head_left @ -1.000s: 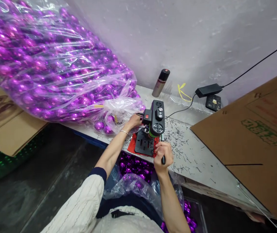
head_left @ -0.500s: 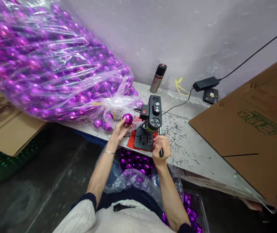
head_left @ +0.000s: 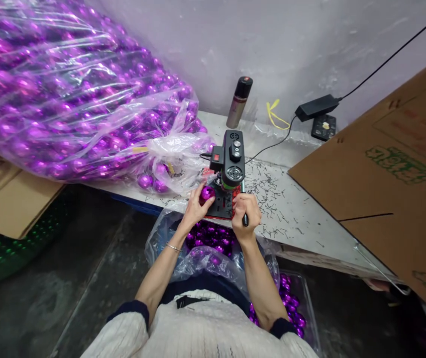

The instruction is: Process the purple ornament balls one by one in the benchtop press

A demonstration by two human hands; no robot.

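Note:
A small black bench drill press (head_left: pixel 231 164) stands on a red mat at the table's front edge. My left hand (head_left: pixel 195 208) is closed around a shiny purple ball (head_left: pixel 207 193), holding it beside the press's black base plate (head_left: pixel 222 203). My right hand (head_left: pixel 246 214) grips the black lever handle (head_left: pixel 244 217) on the right side of the press. A clear bag of purple balls (head_left: pixel 213 243) sits open below the table edge, between my arms.
A huge clear bag of purple balls (head_left: pixel 67 99) fills the table's left. Metal shavings (head_left: pixel 272 199) litter the tabletop. A spray can (head_left: pixel 238 102), a power adapter (head_left: pixel 315 107) and a cable stand near the wall. Cardboard sheets (head_left: pixel 384 169) lean at right. A tray of balls (head_left: pixel 291 308) lies lower right.
My left hand drew a purple ball out from the big bag's opening and carried it down toward the press base. My right hand stayed on the lever. The view tilted down.

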